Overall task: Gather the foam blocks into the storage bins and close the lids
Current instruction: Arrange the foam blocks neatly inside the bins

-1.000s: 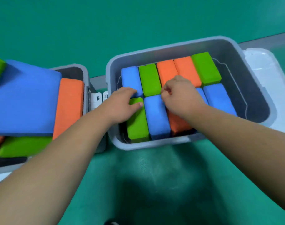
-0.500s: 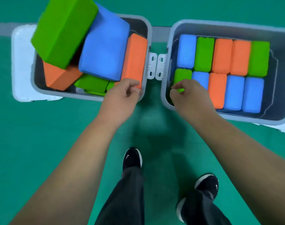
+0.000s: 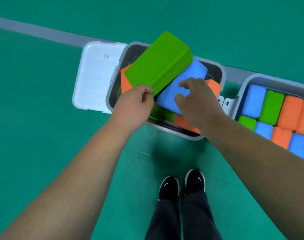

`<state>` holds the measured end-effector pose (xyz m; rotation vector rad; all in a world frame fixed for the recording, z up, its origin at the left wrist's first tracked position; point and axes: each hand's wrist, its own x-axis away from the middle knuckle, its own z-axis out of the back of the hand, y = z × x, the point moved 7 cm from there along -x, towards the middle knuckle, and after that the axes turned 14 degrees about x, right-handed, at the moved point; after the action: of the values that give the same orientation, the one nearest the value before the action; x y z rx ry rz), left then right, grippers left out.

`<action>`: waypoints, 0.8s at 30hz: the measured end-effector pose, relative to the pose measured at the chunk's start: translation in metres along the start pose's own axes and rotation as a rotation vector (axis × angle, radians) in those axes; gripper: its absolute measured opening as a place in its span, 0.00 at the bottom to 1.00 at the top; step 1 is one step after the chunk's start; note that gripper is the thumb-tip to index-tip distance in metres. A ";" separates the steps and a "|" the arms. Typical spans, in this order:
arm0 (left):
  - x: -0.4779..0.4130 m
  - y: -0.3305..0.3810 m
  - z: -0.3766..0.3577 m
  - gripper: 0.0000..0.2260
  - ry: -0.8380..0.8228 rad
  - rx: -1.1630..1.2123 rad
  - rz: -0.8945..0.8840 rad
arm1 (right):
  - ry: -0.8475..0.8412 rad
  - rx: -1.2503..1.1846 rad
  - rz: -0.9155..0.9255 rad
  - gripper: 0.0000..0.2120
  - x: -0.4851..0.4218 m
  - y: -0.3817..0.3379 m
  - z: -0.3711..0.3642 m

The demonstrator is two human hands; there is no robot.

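Observation:
Two grey storage bins stand side by side on the green floor. The left bin (image 3: 217,71) is piled loosely: a large green foam block (image 3: 158,64) lies tilted on top of a large blue block (image 3: 185,80), with orange blocks (image 3: 126,80) and smaller green ones beneath. My left hand (image 3: 135,104) pinches the near corner of the large green block. My right hand (image 3: 198,96) hovers over the blue block with fingers spread and slightly curled, holding nothing. The right bin (image 3: 243,87) holds neat rows of blue, green and orange blocks (image 3: 290,111).
The left bin's white lid (image 3: 94,75) lies open flat on the floor to its left. White latches (image 3: 225,103) sit between the two bins. A grey floor line (image 3: 43,32) runs behind. My two black shoes (image 3: 182,184) stand just in front of the left bin.
My view swung left from the right bin to the left bin. Both hands left the right bin's blocks; my left hand took hold of the large green block, and my right moved over the blue one.

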<state>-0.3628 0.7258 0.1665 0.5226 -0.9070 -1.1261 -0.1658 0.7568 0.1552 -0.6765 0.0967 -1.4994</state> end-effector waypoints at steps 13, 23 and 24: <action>-0.047 -0.061 -0.025 0.28 -0.167 0.134 0.217 | 0.120 0.102 -0.066 0.45 -0.135 -0.007 -0.018; -0.066 -0.079 -0.017 0.22 -0.203 0.167 0.117 | 0.210 -0.011 -0.169 0.43 -0.144 -0.004 -0.041; -0.068 -0.082 -0.016 0.23 -0.234 0.170 0.096 | 0.240 -0.007 -0.186 0.43 -0.144 -0.006 -0.044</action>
<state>-0.4033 0.7567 0.0716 0.4861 -1.2262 -1.0417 -0.2066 0.8762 0.0729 -0.5194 0.2269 -1.7562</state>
